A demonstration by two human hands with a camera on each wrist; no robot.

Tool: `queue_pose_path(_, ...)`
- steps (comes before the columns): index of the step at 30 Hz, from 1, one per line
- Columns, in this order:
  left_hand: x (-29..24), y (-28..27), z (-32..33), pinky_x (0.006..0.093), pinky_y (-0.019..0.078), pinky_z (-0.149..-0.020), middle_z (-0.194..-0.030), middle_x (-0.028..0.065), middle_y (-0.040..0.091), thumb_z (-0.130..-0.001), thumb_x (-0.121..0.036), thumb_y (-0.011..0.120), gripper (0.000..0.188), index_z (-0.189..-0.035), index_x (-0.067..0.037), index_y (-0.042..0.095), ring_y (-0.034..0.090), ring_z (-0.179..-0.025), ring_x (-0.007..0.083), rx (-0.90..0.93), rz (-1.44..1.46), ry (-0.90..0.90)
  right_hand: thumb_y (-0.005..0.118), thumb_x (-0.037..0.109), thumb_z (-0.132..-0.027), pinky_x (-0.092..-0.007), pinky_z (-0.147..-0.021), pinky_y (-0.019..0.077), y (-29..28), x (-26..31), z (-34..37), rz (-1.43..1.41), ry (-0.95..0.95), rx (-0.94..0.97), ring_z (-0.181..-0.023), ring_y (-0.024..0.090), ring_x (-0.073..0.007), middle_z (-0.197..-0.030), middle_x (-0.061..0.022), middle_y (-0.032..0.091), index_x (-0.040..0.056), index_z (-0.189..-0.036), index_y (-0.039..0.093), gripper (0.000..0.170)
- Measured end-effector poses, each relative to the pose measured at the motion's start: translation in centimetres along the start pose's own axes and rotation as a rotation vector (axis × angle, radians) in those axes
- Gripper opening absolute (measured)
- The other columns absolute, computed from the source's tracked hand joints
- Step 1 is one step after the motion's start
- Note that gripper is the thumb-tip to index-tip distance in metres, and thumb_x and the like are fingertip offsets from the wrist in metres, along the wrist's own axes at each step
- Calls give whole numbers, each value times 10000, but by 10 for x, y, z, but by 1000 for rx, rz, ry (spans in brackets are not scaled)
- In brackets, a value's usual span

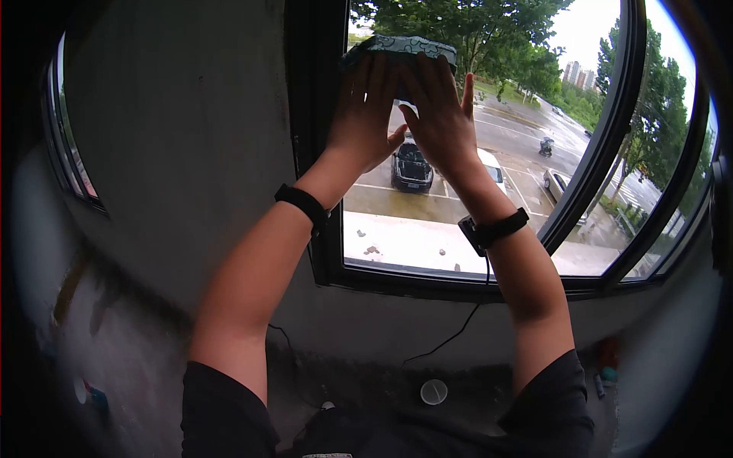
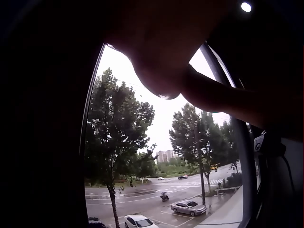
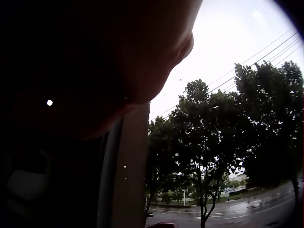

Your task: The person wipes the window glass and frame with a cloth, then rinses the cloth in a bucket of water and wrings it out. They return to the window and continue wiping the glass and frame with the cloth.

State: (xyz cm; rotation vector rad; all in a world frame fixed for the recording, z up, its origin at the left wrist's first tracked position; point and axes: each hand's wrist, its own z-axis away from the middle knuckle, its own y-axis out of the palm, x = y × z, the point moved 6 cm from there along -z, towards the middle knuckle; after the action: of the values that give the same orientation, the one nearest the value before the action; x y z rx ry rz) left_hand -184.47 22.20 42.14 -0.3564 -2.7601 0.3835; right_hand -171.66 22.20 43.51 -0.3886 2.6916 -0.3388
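Observation:
A folded teal cloth with a dark wavy pattern [image 1: 416, 46] lies against the upper left of the window, partly over the dark frame [image 1: 314, 248]. My left hand [image 1: 360, 118] presses its left part with fingers stretched upward. Beside it, my right hand [image 1: 437, 114] presses the right part, little finger spread away. Both thumbs point inward, a small gap apart. The fingers hide the cloth's lower part. In the left wrist view the hand [image 2: 156, 57] is a dark shape before the glass; the right wrist view likewise shows a shadowed hand [image 3: 137, 61], and neither shows the cloth.
A grey wall [image 1: 198, 153] stands left of the window. Below the sill, a thin black cable [image 1: 450, 341] hangs from the right wristband [image 1: 504, 226]. On the floor sits a round white container [image 1: 434, 392]. Outside are parked cars, trees and a wet road.

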Motion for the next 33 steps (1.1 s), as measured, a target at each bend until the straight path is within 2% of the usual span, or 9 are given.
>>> queue_pose_path(4,-22,16,70,522,196,-1262,-1644,238,254,-865,-471,714,934,-1591,-32,322,198,-1543,409,155,63,-42,616,396,-979,-607,-1258,7,19,25,73,14,23,144,-1549,273,-254,-1673,-16,321,300,-1613,348,695)
queue_pose_path(6,-33,36,107,550,202,-1254,-1657,277,197,-891,-473,689,929,-1588,3,300,196,-1533,451,247,85,-56,606,408,-981,-600,-1258,3,34,36,101,33,35,193,-1542,287,-247,-1668,-12,332,303,-1605,370,675)
queue_pose_path(10,-56,56,164,553,213,-1249,-1633,286,249,-886,-452,698,892,-1562,9,344,227,-1517,463,375,168,-106,602,395,-979,-585,-1259,0,46,59,160,30,42,241,-1538,295,-233,-1648,-2,369,312,-1583,413,639)
queue_pose_path(14,-68,69,219,557,258,-1227,-1622,258,288,-880,-422,711,849,-1544,-9,381,267,-1506,442,377,250,-104,598,390,-984,-566,-1264,-2,62,78,214,-3,56,310,-1537,294,-227,-1636,10,389,327,-1568,438,610)
queue_pose_path(15,-69,70,232,503,288,-1223,-1627,180,317,-892,-394,696,789,-1554,-84,400,288,-1505,368,435,251,-149,598,389,-985,-559,-1266,-6,67,84,225,-39,74,321,-1536,294,-224,-1630,15,398,333,-1561,449,598)
queue_pose_path(24,-103,100,354,495,358,-1178,-1610,168,342,-836,-377,759,843,-1546,-85,410,300,-1505,349,597,358,-194,597,359,-981,-534,-1277,-14,102,137,345,-103,137,446,-1557,256,-208,-1607,33,437,340,-1507,529,530)
queue_pose_path(26,-107,104,376,495,361,-1173,-1609,172,345,-833,-374,762,845,-1546,-83,413,298,-1507,353,657,379,-203,593,380,-989,-540,-1278,-7,105,147,364,-118,135,442,-1566,244,-218,-1607,32,439,341,-1507,528,524)
queue_pose_path(28,-112,106,387,543,322,-1200,-1603,244,326,-846,-368,758,852,-1540,-25,402,286,-1502,437,707,438,-179,593,400,-993,-548,-1275,15,107,153,378,-139,177,502,-1553,273,-228,-1598,33,451,343,-1503,532,517)
queue_pose_path(33,-116,106,389,557,310,-1199,-1604,256,318,-841,-371,753,877,-1552,-19,380,277,-1504,453,685,458,-179,582,440,-996,-560,-1269,28,107,155,380,-131,191,517,-1545,289,-241,-1603,4,446,321,-1512,524,533)
